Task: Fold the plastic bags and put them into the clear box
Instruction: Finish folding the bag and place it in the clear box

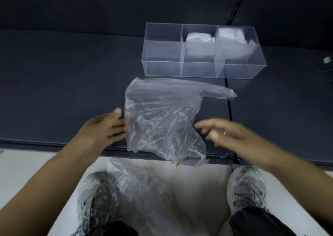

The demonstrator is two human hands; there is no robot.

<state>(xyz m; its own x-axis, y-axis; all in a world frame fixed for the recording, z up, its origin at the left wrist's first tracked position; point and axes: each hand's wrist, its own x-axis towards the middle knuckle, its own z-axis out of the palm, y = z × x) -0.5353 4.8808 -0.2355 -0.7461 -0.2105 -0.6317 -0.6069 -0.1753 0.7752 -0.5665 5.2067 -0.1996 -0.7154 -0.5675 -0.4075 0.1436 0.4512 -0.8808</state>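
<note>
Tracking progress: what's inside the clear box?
The clear box holds a folded bag in its middle compartment, a second bag in the right; left empty. Anything beneath them is covered.

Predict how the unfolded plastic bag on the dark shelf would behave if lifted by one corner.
Probably floppy: the plastic bag is thin and crinkled, draping over the shelf edge. Likely light and slippery, given its glossy film.

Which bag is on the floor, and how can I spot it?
Find the front edge of the dark table and look down to the pale floor. There a crumpled clear bag lies partly over the left grey shoe. Unlike the bag spread on the table or the folded ones in the clear box, it is off the table.
</note>
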